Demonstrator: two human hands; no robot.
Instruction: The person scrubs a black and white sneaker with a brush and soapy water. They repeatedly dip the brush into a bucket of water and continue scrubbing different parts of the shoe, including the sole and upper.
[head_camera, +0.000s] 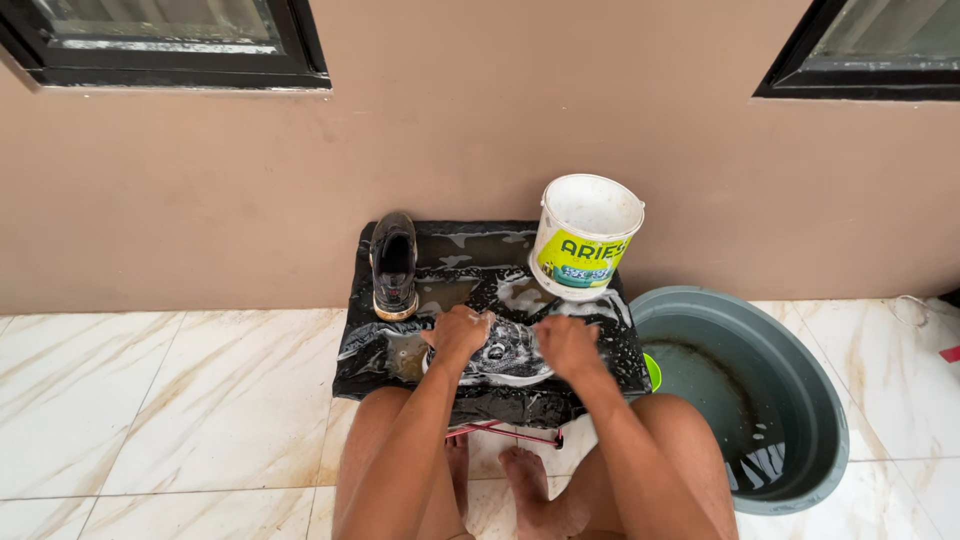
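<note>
Black plastic sheeting is covering the tabletop (375, 365), wet and soapy. Left hand (458, 333) and right hand (566, 345) are both clamping on a soapy shoe (508, 355) lying between them. A second shoe (394, 263) is standing behind, left. White bucket (585, 237) is sitting behind, right; grey basin (800, 400) on the floor.

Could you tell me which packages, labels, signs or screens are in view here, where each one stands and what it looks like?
White bucket: a round plastic tub on the far right corner of the black-covered table, beyond the right hand.
Bucket label: a band round the tub's side, yellow-green with dark lettering and a small bluish picture.
No signs or screens show.
</note>
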